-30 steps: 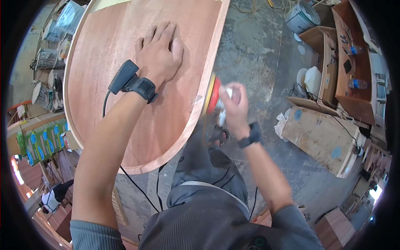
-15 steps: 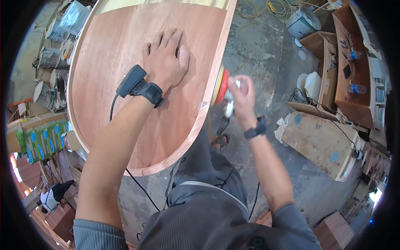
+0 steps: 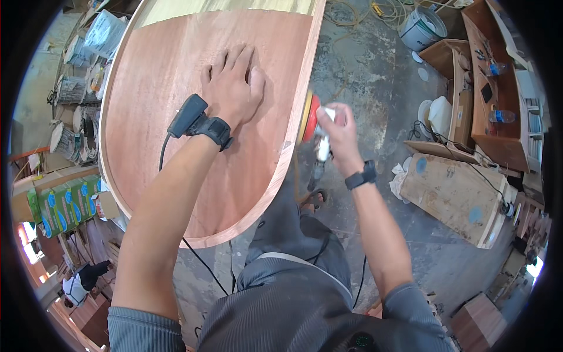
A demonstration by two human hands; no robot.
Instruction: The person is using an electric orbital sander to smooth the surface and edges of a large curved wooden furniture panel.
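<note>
A wooden panel [image 3: 158, 111] with a rounded near end and a raised pale rim lies in front of me. My left hand [image 3: 233, 88] rests flat on its reddish face, fingers a little apart, holding nothing. Out past the panel's right side, my right hand [image 3: 341, 136] is wrapped round a sander [image 3: 312, 119] with a red body and yellow pad. The pad stands on edge against the outer side of the rim; whether it presses there is hard to see. A hose fitting hangs below the sander, partly behind my hand.
Paint buckets and cans [image 3: 73, 94] crowd the left side, with a green package [image 3: 67, 202] below. At right are an open wooden cabinet [image 3: 498, 117], a stained board [image 3: 448, 193] and a white bucket [image 3: 421, 32]. Another person [image 3: 85, 281] is at the far lower left.
The sander and my right hand stay at the panel's right rim, the hand and tool tilted slightly differently. My left hand keeps its place. The whole view has shifted a little.
</note>
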